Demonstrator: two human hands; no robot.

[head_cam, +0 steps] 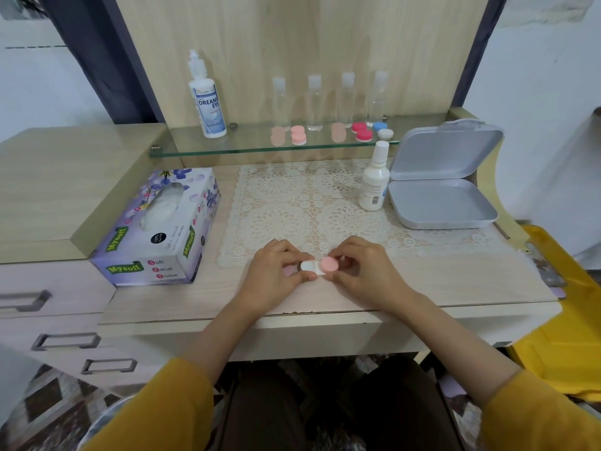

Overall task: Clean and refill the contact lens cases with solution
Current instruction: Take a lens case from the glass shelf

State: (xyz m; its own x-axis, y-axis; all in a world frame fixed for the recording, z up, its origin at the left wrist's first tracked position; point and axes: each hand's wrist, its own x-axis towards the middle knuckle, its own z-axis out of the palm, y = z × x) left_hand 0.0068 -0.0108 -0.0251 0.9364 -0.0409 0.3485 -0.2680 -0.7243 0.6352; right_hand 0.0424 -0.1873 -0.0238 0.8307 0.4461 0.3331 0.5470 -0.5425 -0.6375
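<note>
Left hand [276,270]: fingers [302,256] curled, pinching the white end of the contact lens case [309,267]
Right hand [362,270]: fingers [340,253] curled round the pink cap [329,264] on its other end
Case: between both hands, at the near edge of the lace mat [309,203]; contact with the worktop [455,288] cannot be told
Beyond: tissue box [156,229] to the left; solution bottle [208,102] on the glass shelf [247,143] behind

Pale wood-grain laminate desk [422,281], matt; cream lace cloth mat [292,196]; clear glass shelf [247,143] (glossy); grey matt plastic hinged box [439,203]; printed cardboard tissue box [156,236].
</note>
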